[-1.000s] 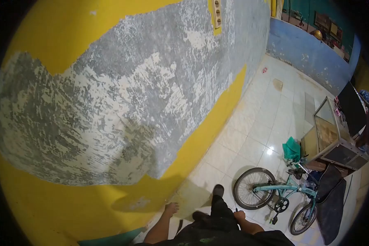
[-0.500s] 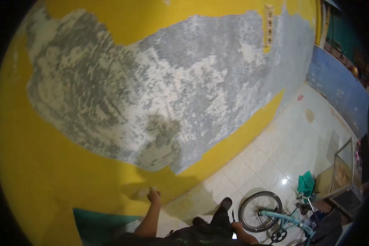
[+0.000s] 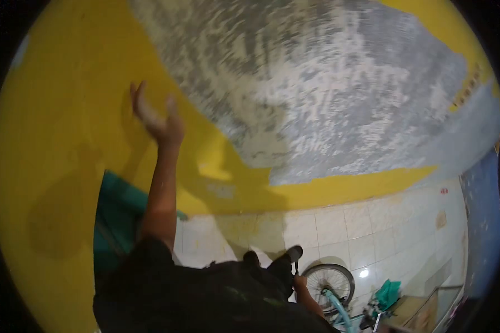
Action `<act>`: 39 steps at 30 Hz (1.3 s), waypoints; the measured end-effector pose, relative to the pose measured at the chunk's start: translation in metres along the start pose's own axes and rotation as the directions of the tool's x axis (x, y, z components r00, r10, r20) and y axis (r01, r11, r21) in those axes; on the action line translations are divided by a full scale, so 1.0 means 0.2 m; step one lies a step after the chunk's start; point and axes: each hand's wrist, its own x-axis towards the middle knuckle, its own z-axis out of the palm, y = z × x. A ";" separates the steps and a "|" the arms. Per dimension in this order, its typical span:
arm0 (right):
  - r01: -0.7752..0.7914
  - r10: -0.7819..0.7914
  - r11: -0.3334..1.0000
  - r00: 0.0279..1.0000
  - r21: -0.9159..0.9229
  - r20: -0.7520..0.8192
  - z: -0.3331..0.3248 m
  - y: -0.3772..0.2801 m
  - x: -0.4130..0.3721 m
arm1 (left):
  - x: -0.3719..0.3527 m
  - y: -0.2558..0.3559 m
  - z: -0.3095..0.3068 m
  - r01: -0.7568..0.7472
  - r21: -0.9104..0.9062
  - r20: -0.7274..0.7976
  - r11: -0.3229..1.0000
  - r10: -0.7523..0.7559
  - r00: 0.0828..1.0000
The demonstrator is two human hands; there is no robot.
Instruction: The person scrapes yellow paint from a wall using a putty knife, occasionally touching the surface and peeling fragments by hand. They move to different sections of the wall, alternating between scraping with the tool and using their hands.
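My left hand (image 3: 160, 119) is raised before the yellow part of the wall (image 3: 78, 105), left of the patch of stripped grey and whitish plaster (image 3: 316, 83). Its fingers are spread, a little blurred, and hold nothing I can see. Low down beside my dark clothing, my right hand (image 3: 300, 282) is closed around a thin dark tool (image 3: 296, 268) that points up; its exact kind is too small to make out. The bicycle wheel (image 3: 329, 267) is just right of that hand.
A green sheet (image 3: 116, 213) leans at the left by the wall. A light-blue bicycle frame (image 3: 339, 311), a green bag (image 3: 388, 294) and a glass-sided case (image 3: 419, 311) stand at lower right. Pale floor tiles (image 3: 366, 222) run to a blue wall (image 3: 480, 222).
My left hand has risen from low on the wall to higher up at the left, its fingers now spread. The view has turned left. My right hand stays low with the thin tool.
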 end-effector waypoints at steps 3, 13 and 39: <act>0.101 -0.102 0.994 0.995 -0.044 -0.021 -0.01 0.02 -0.01 | -0.01 -0.11 0.13 -0.164 0.235 0.063 0.958 0.154 0.986; 0.143 -0.157 0.978 0.984 -0.152 -0.088 0.01 0.04 -0.10 | -0.53 -0.22 0.18 -0.172 0.376 0.242 0.910 0.083 0.967; -0.098 0.088 0.951 0.995 0.294 0.045 0.27 0.16 -0.07 | 0.10 -0.22 0.03 -0.424 0.440 0.297 0.792 0.317 0.901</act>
